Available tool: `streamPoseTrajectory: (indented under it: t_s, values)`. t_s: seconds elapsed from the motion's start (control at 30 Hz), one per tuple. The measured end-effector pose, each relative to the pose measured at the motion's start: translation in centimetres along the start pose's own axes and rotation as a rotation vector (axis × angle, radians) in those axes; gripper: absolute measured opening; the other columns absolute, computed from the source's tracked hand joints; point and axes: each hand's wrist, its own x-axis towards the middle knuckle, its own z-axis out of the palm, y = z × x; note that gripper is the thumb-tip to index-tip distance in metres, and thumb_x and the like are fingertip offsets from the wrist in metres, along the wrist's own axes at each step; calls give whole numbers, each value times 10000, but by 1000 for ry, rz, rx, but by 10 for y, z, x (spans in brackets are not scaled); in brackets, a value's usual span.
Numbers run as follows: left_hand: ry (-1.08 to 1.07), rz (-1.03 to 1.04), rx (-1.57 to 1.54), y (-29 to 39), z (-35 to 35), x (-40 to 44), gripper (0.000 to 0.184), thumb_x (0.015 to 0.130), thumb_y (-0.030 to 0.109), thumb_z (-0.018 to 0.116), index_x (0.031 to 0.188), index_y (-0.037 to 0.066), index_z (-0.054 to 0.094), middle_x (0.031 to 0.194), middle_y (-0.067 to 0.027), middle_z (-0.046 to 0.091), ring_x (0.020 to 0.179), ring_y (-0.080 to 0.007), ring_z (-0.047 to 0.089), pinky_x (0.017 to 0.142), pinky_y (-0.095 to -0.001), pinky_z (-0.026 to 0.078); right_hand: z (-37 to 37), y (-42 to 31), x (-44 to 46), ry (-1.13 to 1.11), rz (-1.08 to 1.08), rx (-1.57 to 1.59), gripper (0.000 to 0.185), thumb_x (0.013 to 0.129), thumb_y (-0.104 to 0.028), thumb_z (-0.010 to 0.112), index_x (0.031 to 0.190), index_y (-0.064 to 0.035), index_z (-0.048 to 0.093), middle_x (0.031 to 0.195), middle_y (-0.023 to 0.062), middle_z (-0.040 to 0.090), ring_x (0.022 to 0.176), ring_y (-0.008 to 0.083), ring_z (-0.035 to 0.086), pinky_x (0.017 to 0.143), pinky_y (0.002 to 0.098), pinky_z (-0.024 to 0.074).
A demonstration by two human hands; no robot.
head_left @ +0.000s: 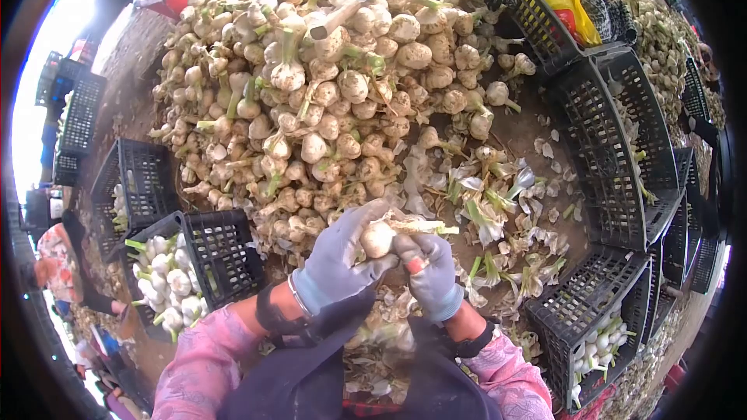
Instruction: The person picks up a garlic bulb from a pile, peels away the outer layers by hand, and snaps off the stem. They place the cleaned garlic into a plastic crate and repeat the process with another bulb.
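In the head view, my left hand (336, 257), in a pale grey-blue glove, is wrapped round a garlic bulb (378, 240) just in front of my lap. The bulb lies on its side, its long stalk (428, 227) pointing right. My right hand (432, 276), gloved alike, is closed at the bulb's right side, with the thumb against it below the stalk. A small orange-red patch shows at its fingers; I cannot tell what it is. Directly beyond both hands rises a big heap of untrimmed garlic (311, 109).
Peeled skins and cut leaves (498, 225) litter the ground at right. A black crate (222, 253) of cleaned garlic stands at left, another crate (591, 295) at right. More crates (615, 132) line the right side. A pale wooden handle (338, 19) lies on the heap. Another person (58, 264) is at far left.
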Motion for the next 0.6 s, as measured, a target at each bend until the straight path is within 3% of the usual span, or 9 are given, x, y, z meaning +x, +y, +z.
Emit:
streamPoseTrajectory:
  t_s: [0.13, 0.23, 0.33, 0.37, 0.47, 0.5, 0.6]
  values:
    - [3, -64, -67, 4, 2, 0, 658, 799, 96, 756, 1366, -36, 448, 1174, -145, 617, 1077, -217, 616, 926, -333, 487, 6, -3, 2, 136, -152, -331, 94, 833, -14, 619, 897, 5, 685, 803, 97, 642, 779, 200, 603, 691, 314, 473]
    - [18, -176, -380, 4, 7, -5, 616, 838, 114, 701, 1374, -31, 435, 1163, -124, 629, 1041, -166, 614, 899, -301, 489, 5, -12, 6, 139, -274, -460, 196, 754, -11, 643, 941, -29, 697, 871, 134, 651, 858, 305, 620, 738, 368, 493]
    - [-93, -357, -647, 14, 4, -7, 647, 870, 252, 684, 1383, -39, 419, 1189, -89, 627, 1062, -124, 583, 926, -266, 466, -5, -21, 13, 173, -560, -650, 294, 698, -34, 674, 989, -67, 704, 958, 151, 659, 935, 357, 624, 780, 412, 504]
    - [-82, -399, -638, 12, 5, -8, 626, 879, 283, 668, 1380, -11, 434, 1163, -92, 631, 1028, -140, 599, 901, -288, 486, -10, -17, 16, 133, -603, -682, 369, 657, -66, 712, 1025, -89, 699, 990, 141, 646, 900, 353, 620, 781, 434, 501]
    - [-212, -642, -1296, 7, -1, -11, 514, 916, 219, 610, 1352, 12, 435, 1072, -81, 633, 902, -142, 626, 720, -284, 521, -21, -31, 20, 57, -723, -829, 356, 655, -78, 724, 1009, -85, 691, 969, 139, 633, 871, 350, 610, 783, 430, 498]
    - [-205, -628, -1332, 7, 1, -10, 492, 927, 248, 619, 1330, 30, 440, 1078, -82, 624, 919, -169, 633, 701, -300, 530, -22, -33, 22, 54, -763, -839, 277, 723, -92, 719, 995, -57, 676, 952, 143, 618, 843, 353, 598, 786, 411, 495]
    - [-58, -659, -1174, 3, 6, -1, 484, 941, 282, 613, 1320, 34, 442, 1107, -72, 602, 929, -174, 629, 739, -300, 533, -17, -16, 18, 98, -417, -497, 204, 790, -97, 691, 981, -31, 663, 964, 160, 623, 861, 356, 600, 791, 397, 497]
